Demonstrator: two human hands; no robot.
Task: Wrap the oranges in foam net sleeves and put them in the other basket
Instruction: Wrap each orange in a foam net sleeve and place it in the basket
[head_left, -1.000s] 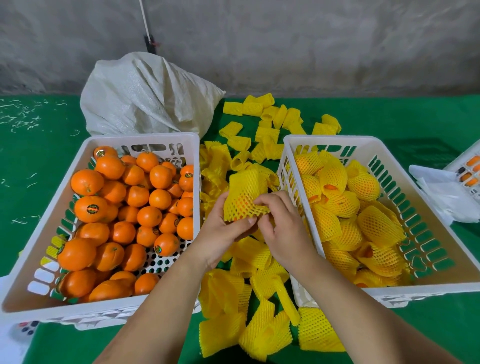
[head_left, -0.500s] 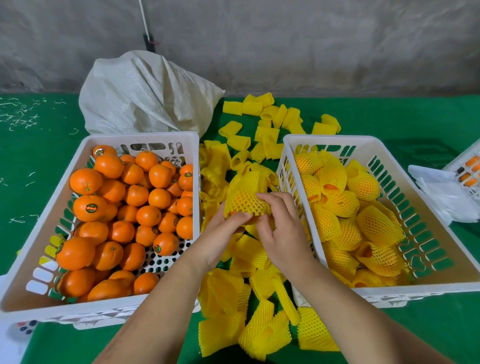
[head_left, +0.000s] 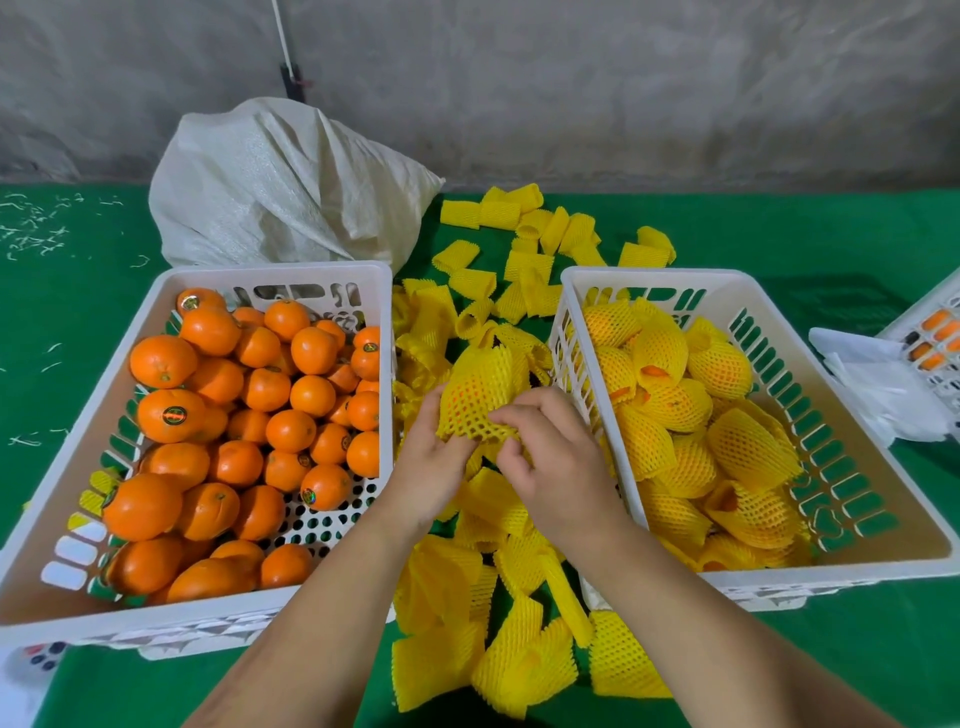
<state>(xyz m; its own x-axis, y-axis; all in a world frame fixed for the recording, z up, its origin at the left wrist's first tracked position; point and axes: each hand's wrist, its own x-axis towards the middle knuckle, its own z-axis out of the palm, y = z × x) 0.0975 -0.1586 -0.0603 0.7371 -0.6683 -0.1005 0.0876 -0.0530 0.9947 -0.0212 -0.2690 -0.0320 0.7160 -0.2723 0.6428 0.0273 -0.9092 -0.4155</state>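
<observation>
Between the two baskets I hold an orange inside a yellow foam net sleeve (head_left: 480, 392); the fruit shows orange through the mesh. My left hand (head_left: 431, 467) grips the sleeve's lower left edge from below. My right hand (head_left: 550, 462) pinches its lower right edge with thumb and fingers. The white basket on the left (head_left: 270, 273) is full of bare oranges (head_left: 265, 389). In the white basket on the right (head_left: 654, 278) lie several sleeved oranges (head_left: 675, 405).
Loose yellow sleeves (head_left: 488, 639) are strewn over the green table between and behind the baskets. A white woven sack (head_left: 280, 187) lies behind the left basket. White plastic bags (head_left: 878, 384) and another basket's corner (head_left: 935, 332) sit at the right edge.
Both hands have drawn the sleeve further down over the orange, and the sleeved fruit has shifted slightly up and to the right.
</observation>
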